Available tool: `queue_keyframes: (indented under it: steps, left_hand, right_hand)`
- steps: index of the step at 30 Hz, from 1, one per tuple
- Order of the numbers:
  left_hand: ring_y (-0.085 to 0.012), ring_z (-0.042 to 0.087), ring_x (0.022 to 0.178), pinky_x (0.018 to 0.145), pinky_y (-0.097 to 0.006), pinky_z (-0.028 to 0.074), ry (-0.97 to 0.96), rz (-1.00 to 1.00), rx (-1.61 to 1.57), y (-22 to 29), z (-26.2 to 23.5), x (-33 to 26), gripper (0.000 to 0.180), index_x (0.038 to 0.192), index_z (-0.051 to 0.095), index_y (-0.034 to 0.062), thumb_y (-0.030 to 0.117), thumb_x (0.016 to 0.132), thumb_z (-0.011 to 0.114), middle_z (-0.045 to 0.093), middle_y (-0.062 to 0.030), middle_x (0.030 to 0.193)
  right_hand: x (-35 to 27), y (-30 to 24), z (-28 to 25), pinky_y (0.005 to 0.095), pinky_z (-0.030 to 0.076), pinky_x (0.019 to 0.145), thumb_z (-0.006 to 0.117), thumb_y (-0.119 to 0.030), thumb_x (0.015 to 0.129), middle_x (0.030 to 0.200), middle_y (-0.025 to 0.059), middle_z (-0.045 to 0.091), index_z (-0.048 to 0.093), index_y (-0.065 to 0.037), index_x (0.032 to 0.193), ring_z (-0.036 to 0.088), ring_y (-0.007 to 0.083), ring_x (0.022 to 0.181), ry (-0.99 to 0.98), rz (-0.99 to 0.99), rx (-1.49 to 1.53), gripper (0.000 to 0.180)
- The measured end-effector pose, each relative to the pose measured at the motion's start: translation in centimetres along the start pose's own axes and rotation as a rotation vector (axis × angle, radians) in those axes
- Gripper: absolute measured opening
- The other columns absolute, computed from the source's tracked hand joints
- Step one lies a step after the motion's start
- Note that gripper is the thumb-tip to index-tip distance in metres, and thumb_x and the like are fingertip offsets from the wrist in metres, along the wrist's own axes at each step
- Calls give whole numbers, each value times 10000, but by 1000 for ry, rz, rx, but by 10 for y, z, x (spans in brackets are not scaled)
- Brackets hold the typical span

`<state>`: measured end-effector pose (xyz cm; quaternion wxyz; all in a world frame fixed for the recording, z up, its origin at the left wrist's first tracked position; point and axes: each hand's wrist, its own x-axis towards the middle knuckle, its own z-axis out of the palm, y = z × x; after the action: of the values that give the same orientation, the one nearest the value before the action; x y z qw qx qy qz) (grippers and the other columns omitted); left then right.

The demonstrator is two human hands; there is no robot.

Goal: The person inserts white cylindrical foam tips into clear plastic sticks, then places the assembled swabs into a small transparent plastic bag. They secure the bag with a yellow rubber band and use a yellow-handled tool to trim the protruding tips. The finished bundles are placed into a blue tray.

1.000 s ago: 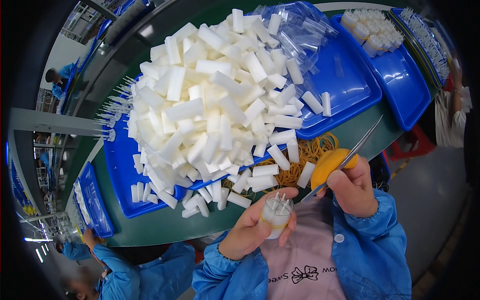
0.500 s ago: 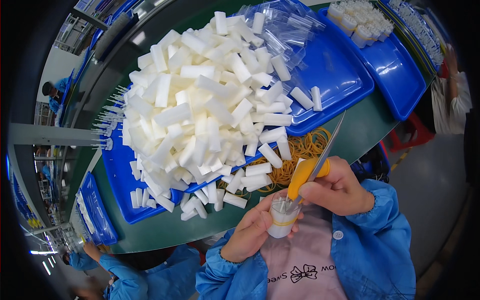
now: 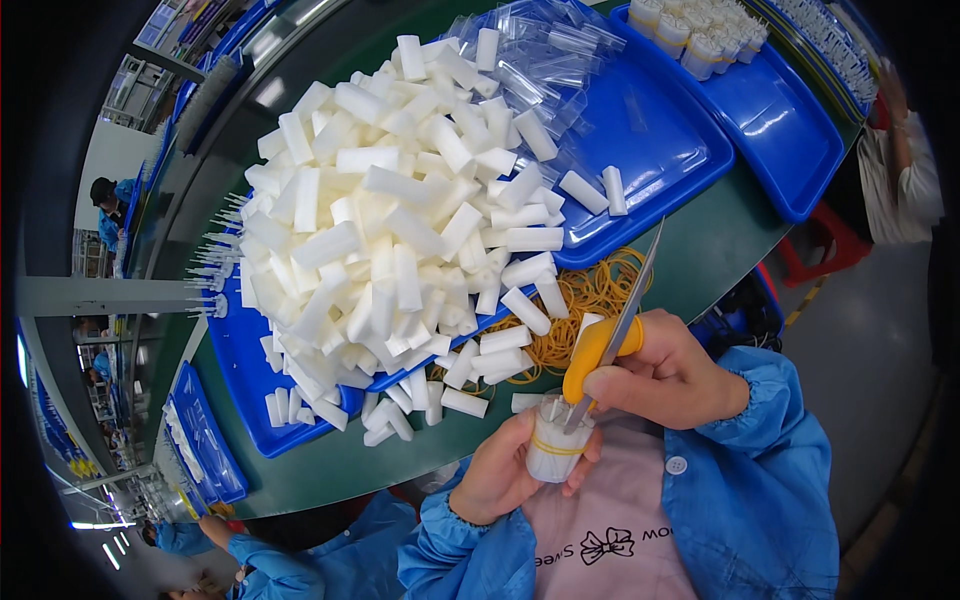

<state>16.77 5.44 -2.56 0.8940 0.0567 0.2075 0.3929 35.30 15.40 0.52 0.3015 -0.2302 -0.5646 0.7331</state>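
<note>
A white cylindrical bundle with a yellow rubber band round its middle is upright in front of my chest. My left hand holds it, fingers wrapped round its side. My right hand grips a slim grey metal tool, apparently tweezers, its pointed end up and its lower end at the bundle's top. An orange-yellow rubber cover sits on my right index finger. The tool's very end is hidden among the bundle's white pieces. Loose yellow rubber bands lie just beyond my hands.
A big heap of white foam pieces fills a blue tray and spills onto the green table. Clear plastic sleeves lie in another blue tray. More banded bundles stand at the far right. Other people work nearby.
The bundle has come slightly left and down in my left hand. Clear film stood at its top before; now white pieces show there. The tool stays in my right hand at its rim.
</note>
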Motion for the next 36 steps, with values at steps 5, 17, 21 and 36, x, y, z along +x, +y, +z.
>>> queue_keyframes:
  steps: [5,17,21,36]
  left_hand:
    - [-178,557,699,601,-287,458,76,-16,-25,-3,-3,-2,475,1200,467,24,384,974,256,581,-135,956]
    - [-199,516,529,430,-300,422,184,-25,-56,1,5,0,534,1147,445,-2,444,940,236,535,-152,776]
    - [-186,527,618,565,-303,433,11,-30,-80,0,-7,-5,526,1247,410,54,473,955,285,556,-153,872]
    - [-323,532,1029,897,-467,466,-4,120,-81,5,-7,5,655,1437,193,62,323,930,514,440,-164,1200]
  right_hand:
    - [1,5,1,262,475,625,560,-101,906,804,68,631,592,39,954,596,103,744,-22,-213,-276,152]
    - [-1,4,1,207,473,626,529,-113,916,892,73,624,598,19,989,563,67,715,76,85,178,165]
    - [1,1,1,250,461,626,555,-108,910,835,51,629,606,23,958,572,94,736,-24,18,7,148]
    - [-27,-12,-86,312,470,710,592,26,787,933,118,603,656,4,919,591,228,820,691,-257,-1229,148]
